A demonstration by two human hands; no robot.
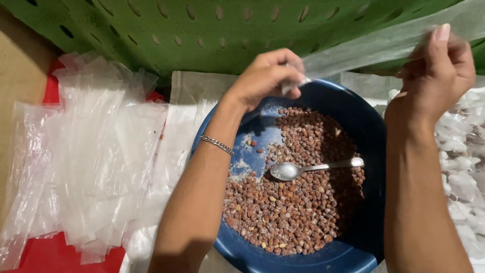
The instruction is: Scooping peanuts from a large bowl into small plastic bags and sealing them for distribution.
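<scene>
Head view: my left hand (268, 76) and right hand (437, 68) each pinch an end of a clear bag (364, 50), its long axis stretched between them above the bowl (353, 116) (spoon (313, 167) nearer my left).
</scene>
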